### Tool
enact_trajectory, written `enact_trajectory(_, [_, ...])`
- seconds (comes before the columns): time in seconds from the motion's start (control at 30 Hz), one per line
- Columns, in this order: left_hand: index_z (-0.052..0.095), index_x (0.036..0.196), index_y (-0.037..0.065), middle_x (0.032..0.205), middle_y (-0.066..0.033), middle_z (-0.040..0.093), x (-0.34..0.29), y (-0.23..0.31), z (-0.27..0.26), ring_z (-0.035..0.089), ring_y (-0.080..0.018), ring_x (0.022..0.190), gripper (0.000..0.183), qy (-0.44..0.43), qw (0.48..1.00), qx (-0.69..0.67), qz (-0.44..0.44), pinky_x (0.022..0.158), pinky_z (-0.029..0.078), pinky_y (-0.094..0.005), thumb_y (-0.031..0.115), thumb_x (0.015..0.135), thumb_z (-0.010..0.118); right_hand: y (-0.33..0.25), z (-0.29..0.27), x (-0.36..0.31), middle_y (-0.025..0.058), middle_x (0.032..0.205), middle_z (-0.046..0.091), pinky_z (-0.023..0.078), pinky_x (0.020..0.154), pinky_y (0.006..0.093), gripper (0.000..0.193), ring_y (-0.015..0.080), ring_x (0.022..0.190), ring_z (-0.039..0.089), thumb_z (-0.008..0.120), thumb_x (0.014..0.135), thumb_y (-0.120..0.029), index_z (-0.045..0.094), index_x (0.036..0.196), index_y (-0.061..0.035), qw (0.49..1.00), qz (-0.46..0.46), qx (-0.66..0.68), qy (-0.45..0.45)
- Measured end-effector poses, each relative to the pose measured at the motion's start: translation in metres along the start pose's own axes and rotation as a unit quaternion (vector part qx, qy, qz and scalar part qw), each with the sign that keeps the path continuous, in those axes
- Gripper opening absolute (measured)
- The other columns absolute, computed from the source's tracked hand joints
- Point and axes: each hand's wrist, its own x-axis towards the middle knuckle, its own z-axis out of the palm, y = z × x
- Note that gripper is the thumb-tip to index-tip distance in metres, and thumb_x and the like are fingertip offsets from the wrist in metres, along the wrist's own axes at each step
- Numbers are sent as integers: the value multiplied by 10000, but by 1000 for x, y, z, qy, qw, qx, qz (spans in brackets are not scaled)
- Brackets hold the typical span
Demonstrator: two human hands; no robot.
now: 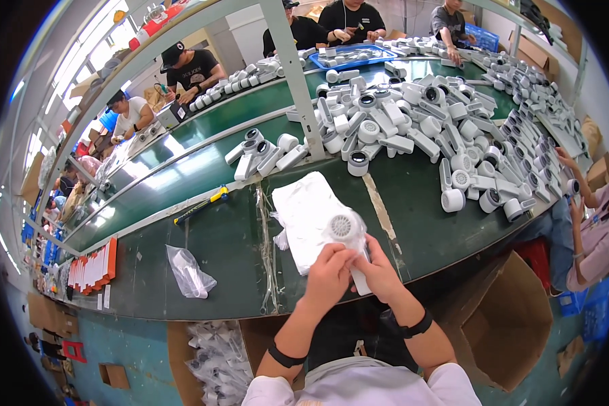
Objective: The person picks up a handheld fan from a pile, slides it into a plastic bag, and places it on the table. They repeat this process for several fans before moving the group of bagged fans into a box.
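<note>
White plastic dryer (pixel 346 233) gripped by both my left hand (pixel 328 272) and right hand (pixel 377 272) (handle downward); white sheet (pixel 304 210) just beyond my knuckles.

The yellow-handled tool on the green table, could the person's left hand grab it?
Probably yes. The yellow-handled tool lies bare on the table with nothing between, but the left hand holds the white dryer now.

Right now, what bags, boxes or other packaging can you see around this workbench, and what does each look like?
Clear plastic bag: crumpled, lying on the green bench left of the hands.
Open cardboard box: brown, on the floor at the right, below the bench edge.
Heap of clear bags: see-through, in a brown carton under the bench.
Blue tray: flat, rectangular, at the far side, holding white parts.
Orange and white cards: a row at the bench's left end.
</note>
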Motion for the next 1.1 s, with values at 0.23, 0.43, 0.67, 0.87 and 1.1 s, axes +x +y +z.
enact_trajectory(0.23, [648,961,1,885,-84,617,-19,12,-3,618,-167,715,171,-90,986,-135,-46,635,504,-264,-55,802,678,17,3,14,111,1219,551,471,899,273,497,147,1066,560,518,963,-112,301,1391,16,981,-176,37,75])
enact_trajectory(0.43, [419,1310,28,1173,-86,561,-27,-8,-6,581,-169,1024,432,83,799,-465,-372,815,531,-324,113,932,610,16,26,1,96,1102,596,478,840,273,354,163,976,585,532,949,-95,427,1273,0,981,-156,94,75])
enact_trajectory(0.67, [373,1384,44,1248,-102,553,-33,-5,-15,579,-187,1084,455,39,762,-511,-395,867,512,-325,90,962,537,10,32,4,142,930,633,469,739,369,168,321,799,571,604,830,-29,624,994,-1,818,-417,-348,189])
enact_trajectory(0.87, [457,1244,18,1014,-101,607,-25,-21,-63,631,-215,799,364,232,698,-519,-436,505,534,-339,4,888,534,31,34,-1,120,814,660,496,651,375,83,304,742,624,650,835,-61,661,910,-28,808,-425,-401,77])
enact_trajectory(1.1, [480,1261,-15,1060,-137,594,-82,-92,-137,622,-268,889,417,344,869,-55,-352,661,542,-365,28,857,574,52,25,-11,119,748,657,492,577,295,100,215,623,629,676,838,-84,686,907,-13,870,-293,-390,-68])
